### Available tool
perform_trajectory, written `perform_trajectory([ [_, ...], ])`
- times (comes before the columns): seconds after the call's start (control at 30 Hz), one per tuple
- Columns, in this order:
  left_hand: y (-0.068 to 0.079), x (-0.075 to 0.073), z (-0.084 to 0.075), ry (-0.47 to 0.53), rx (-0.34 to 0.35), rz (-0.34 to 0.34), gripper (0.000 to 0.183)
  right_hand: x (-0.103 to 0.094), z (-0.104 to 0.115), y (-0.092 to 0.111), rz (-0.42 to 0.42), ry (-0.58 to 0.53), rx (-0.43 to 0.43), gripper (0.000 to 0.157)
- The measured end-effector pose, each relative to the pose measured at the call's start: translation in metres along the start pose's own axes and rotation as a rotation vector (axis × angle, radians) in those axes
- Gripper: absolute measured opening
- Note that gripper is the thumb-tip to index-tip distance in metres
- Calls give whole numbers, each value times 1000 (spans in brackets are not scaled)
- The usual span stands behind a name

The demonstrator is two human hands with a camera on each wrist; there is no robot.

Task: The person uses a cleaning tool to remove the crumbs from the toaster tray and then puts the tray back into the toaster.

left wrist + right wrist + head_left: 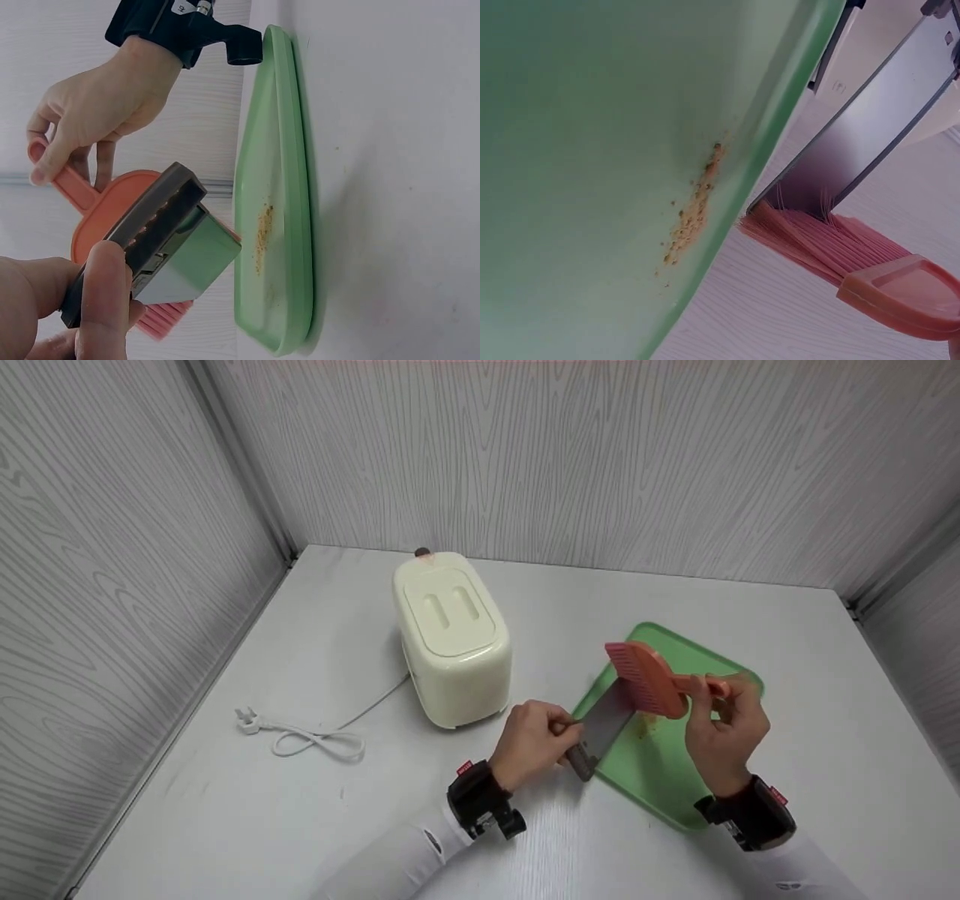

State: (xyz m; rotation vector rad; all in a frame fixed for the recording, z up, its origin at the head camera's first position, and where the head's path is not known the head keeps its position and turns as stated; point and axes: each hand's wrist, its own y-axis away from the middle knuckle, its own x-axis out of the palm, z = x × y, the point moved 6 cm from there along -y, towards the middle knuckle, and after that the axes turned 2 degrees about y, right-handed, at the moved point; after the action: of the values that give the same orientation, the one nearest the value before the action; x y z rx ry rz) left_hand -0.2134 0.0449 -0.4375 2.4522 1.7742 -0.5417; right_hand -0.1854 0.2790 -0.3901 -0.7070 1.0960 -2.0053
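- Closest to the camera: two white fabric sleeves (397, 847), one per arm, each with a chunky black wrist-camera strap (480, 802) at the cuff.
- Left hand (534, 735): pinching a flat, grey metal scraper (607, 720) by its dark handle, thumb and fingers on it. The blade is tilted and sits over the tray's left edge as the head camera sees it. From the left wrist it's clearly up off the tray.
- Right hand (726, 733): fingers wrapped around the handle of an orange plastic hand brush (656, 679) with pinkish bristles. Those bristles are right up against the end of the blade, and the right wrist view shows them touching.
- Below both tools: a shallow, light-green rectangular tray (667, 780), lying at an angle on the white tabletop (225, 810). There's a little streak of yellow-brown crumbs (694, 214) on it, near one rim.
- Off to the left: a cream, rounded, boxy appliance (461, 675), looks like a toaster, with two long recesses on top and a brown knob (422, 553) at the far end.
- Its white cord (322, 739) lies looped beside it, plug loose on the table.
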Motion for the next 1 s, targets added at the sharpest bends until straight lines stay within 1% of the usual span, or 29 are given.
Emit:
perform_trajectory([
  [0.3,1,0,1,26,-10,-5,10,-3,-6,-1,-7,2,-57,46],
  [0.53,1,0,2,30,-22,-2,9,0,-1,-4,-37,-37,-62,47],
  [0.67,1,0,2,37,-25,0,10,-2,-2,-9,-56,-36,-64,48],
  [0.83,1,-1,2,46,-30,-1,10,-10,-9,-15,-87,-17,-23,45],
  [0.93,1,-1,3,52,-28,1,10,-15,-14,-16,-112,12,34,39],
  [1.0,1,-2,4,48,-26,1,10,-19,-17,-18,-133,-13,99,31],
])
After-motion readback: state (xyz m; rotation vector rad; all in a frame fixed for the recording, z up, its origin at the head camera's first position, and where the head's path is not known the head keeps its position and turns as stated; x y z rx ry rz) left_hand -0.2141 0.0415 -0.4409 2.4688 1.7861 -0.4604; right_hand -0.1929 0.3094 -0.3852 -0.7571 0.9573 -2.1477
